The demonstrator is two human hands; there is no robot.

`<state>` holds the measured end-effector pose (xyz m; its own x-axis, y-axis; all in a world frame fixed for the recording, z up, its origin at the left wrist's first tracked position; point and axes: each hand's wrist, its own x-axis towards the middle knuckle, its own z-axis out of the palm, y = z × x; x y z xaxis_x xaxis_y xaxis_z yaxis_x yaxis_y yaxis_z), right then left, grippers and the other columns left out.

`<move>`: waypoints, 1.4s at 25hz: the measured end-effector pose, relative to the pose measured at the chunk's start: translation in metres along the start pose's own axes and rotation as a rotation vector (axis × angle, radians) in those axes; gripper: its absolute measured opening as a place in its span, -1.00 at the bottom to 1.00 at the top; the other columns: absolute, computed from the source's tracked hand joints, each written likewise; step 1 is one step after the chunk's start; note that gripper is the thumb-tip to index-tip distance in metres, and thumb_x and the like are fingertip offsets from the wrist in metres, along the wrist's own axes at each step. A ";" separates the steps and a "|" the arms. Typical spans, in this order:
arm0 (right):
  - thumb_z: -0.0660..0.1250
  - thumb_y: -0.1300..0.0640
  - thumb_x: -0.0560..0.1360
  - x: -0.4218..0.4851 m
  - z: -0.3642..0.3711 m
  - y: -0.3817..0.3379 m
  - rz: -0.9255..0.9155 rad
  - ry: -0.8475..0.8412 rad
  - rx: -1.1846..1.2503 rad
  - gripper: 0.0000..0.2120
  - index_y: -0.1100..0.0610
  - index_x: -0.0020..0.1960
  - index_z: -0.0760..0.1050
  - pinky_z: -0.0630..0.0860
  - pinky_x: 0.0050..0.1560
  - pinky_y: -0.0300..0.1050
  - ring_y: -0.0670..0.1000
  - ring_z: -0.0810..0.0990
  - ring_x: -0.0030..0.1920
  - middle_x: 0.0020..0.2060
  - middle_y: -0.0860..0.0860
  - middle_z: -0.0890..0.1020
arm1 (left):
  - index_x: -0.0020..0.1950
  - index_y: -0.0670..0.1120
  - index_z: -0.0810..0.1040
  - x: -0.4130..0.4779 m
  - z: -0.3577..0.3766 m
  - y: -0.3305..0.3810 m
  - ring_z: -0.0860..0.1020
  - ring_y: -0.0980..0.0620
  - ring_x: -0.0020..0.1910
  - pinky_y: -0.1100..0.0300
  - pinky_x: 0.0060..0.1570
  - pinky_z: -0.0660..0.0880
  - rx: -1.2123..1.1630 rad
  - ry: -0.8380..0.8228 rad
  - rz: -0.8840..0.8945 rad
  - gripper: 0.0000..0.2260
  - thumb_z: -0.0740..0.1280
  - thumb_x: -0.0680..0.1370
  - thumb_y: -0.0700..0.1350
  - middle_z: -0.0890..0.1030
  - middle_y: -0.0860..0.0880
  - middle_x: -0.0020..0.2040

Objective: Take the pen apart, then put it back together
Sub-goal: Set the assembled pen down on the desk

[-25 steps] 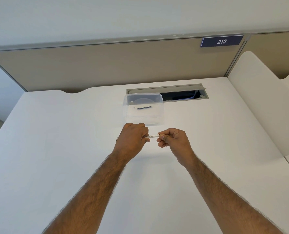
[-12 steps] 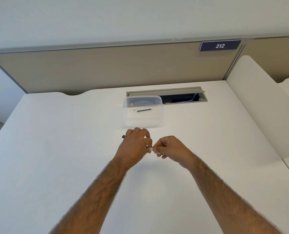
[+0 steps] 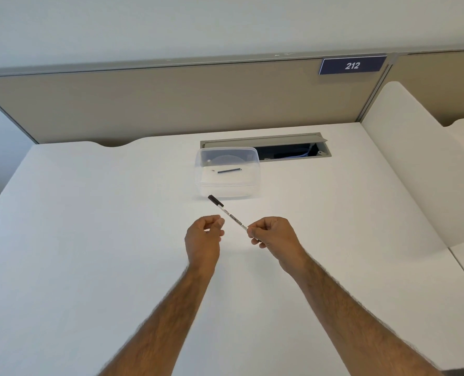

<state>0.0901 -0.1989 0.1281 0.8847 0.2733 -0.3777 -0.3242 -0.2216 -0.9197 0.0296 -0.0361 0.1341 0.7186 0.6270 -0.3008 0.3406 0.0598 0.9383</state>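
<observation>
Holding the pen (image 3: 229, 216) by its near end, my right hand (image 3: 273, 236) is pinching the white barrel between fingertips and thumb, so the pen is slanting up and away from that hand, toward the far left, with its dark capped end furthest out and free in the air above the surface (image 3: 90, 240). My left hand (image 3: 205, 237) is sitting just to the left of the barrel's middle, loosely curled with fingertips drawn toward the thumb, and I am not seeing it touching the pen; whether something small is tucked inside that curl I cannot tell. I am judging that the left hand is the nearer one to the dark end, which lies just beyond and slightly right of its fingertips. Past that end, a clear container (image 3: 226, 183) is resting on the surface with a thin dark rod (image 3: 229, 170) lying inside it.
</observation>
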 end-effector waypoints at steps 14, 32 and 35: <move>0.37 0.21 0.50 0.009 0.035 0.024 0.031 0.071 -0.083 -0.94 0.13 -0.08 0.62 0.50 -0.28 -0.20 -0.04 0.62 -0.27 -0.22 0.01 0.68 | -0.03 -0.22 0.68 0.025 0.007 -0.028 0.69 -0.03 -0.24 0.10 -0.15 0.66 -0.056 -0.198 -0.218 -0.86 0.45 0.56 -0.14 0.74 -0.14 -0.11; 0.41 0.21 0.45 0.056 0.059 0.054 0.061 0.177 -0.318 -0.97 0.15 -0.11 0.57 0.63 -0.16 0.03 0.04 0.61 -0.23 -0.23 -0.01 0.64 | -0.10 -0.23 0.68 0.056 0.033 -0.059 0.62 0.05 -0.40 0.25 -0.40 0.61 0.254 -0.198 -0.168 -0.87 0.34 0.56 -0.28 0.72 -0.13 -0.22; 0.42 0.21 0.45 0.062 0.058 0.052 0.058 0.159 -0.379 -0.97 0.15 -0.14 0.59 0.59 -0.17 -0.03 -0.02 0.57 -0.26 -0.30 -0.09 0.60 | -0.12 -0.26 0.68 0.061 0.036 -0.062 0.60 0.03 -0.41 0.18 -0.36 0.65 0.255 -0.188 -0.169 -0.89 0.36 0.55 -0.29 0.71 -0.16 -0.24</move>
<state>0.1090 -0.1388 0.0504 0.9189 0.1083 -0.3794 -0.2554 -0.5696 -0.7812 0.0744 -0.0298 0.0518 0.7301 0.4699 -0.4962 0.5872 -0.0599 0.8072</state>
